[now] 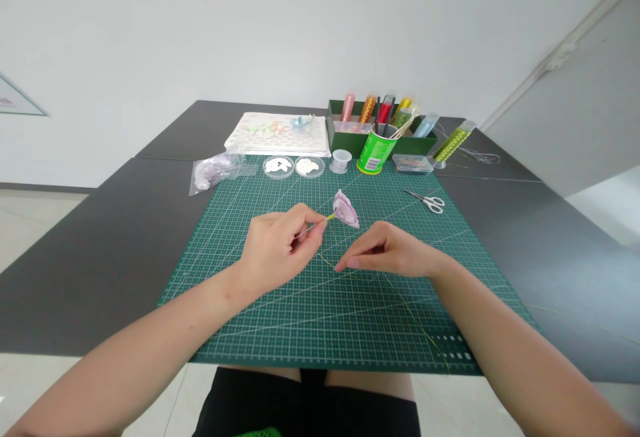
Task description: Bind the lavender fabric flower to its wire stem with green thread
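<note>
Between the thumb and fingers of my left hand (283,244) is the stem of a pale purple artificial flower (345,209), its bloom pointing right. Just under the petals the stem is yellow-green. My right hand (385,250) is closed in a pinch on a thin yellow-green thread (326,260), lower and to the right of the flower. The thread reaches up toward the stem, and a loose length of it trails over the green cutting mat (280,330) to the front edge.
White-handled scissors (433,202) lie on the mat's right. Behind stand a green can (376,152) of tools, a clear spool (341,161), dishes of white pieces (278,167), a dark green box (345,138) of thread spools, stacked paper sheets (245,137) and a plastic bag (213,174).
</note>
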`<state>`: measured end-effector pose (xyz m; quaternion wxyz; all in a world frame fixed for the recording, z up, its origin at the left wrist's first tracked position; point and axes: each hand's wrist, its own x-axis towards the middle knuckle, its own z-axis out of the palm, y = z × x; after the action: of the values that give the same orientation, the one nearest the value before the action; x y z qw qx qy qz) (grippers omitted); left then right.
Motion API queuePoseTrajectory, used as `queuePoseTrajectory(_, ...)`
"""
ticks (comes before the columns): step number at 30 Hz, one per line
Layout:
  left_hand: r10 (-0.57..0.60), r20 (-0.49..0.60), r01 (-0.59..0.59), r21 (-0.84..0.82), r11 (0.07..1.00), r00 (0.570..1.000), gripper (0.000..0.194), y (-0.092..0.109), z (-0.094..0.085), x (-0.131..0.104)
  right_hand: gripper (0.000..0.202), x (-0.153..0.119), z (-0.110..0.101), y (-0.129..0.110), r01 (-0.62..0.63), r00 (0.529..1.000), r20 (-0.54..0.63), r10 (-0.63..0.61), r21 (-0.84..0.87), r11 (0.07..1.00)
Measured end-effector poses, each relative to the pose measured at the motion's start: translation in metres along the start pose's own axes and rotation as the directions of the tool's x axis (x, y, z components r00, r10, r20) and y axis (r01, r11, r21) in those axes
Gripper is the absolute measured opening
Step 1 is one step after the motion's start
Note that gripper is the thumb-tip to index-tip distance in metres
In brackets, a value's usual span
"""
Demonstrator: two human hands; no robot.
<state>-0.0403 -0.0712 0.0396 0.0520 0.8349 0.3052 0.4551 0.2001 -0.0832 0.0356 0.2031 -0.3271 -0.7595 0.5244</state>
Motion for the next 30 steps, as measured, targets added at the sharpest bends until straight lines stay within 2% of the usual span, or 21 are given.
queuePoseTrajectory(3,-0.042,0.014,0.042,0.038,0.998,0.999,0.017,-0.005,0.002,0.001,0.029,-0.005,0.001,-0.011,0.067,0.997,0.039,-0.069,0.061,0.996)
queuePoseTrajectory(9,-0.049,0.119,0.042,0.061,0.997,0.992,0.020,-0.010,0.009,-0.003,0.024,-0.014,-0.002,-0.019,0.174,0.985,-0.008,-0.174,0.088,0.981)
queuePoseTrajectory(13,0.028,0.204,-0.027,-0.009,1.000,0.978,0.020,-0.009,0.016,-0.008,0.024,-0.016,-0.002,-0.022,0.223,0.971,-0.107,-0.214,0.079,0.972)
queuePoseTrajectory(18,0.169,0.293,-0.161,-0.050,0.986,0.941,0.019,0.000,0.021,-0.015,0.019,-0.016,0.000,-0.022,0.316,0.917,-0.278,-0.287,0.066,0.946)
queuePoseTrajectory(20,0.226,0.312,-0.218,-0.060,0.974,0.923,0.020,0.003,0.021,-0.016,0.017,-0.014,0.001,-0.020,0.300,0.904,-0.338,-0.263,0.064,0.952)
queuePoseTrajectory(24,0.291,0.337,-0.280,-0.082,0.956,0.895,0.021,0.006,0.020,-0.018,0.018,-0.008,0.002,-0.014,0.178,0.899,-0.413,-0.146,0.040,0.983)
queuePoseTrajectory(30,0.293,0.304,-0.272,-0.109,0.956,0.907,0.020,0.009,0.017,-0.017,0.021,0.002,0.000,-0.003,0.066,0.903,-0.428,-0.048,0.029,0.997)
